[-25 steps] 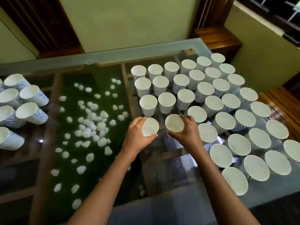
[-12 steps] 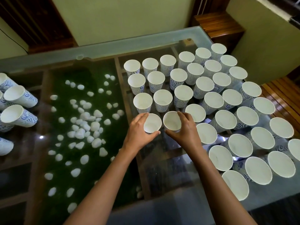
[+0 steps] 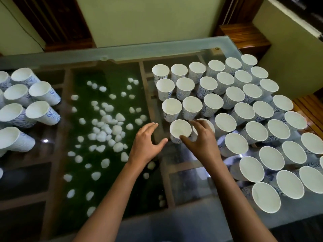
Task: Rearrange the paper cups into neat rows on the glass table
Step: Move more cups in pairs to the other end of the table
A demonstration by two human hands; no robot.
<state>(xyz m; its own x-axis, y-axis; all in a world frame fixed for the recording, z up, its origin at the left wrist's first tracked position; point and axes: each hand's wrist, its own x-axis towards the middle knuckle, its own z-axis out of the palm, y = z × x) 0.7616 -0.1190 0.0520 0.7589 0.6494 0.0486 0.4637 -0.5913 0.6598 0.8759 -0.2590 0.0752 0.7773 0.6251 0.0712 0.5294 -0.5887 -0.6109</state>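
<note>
I count roughly three dozen white paper cups with blue swirls (image 3: 213,102) upright in rows on the right of the glass table (image 3: 157,48), and at least seven more leaning cups (image 3: 37,110) at the left edge. White pebbles (image 3: 104,123) lie on green beneath the glass. My left hand (image 3: 146,144) is spread and holds nothing. My right hand (image 3: 201,139) arches over a hidden cup, its thumb at the near-left cup (image 3: 180,128). I cannot tell whether it grips.
</note>
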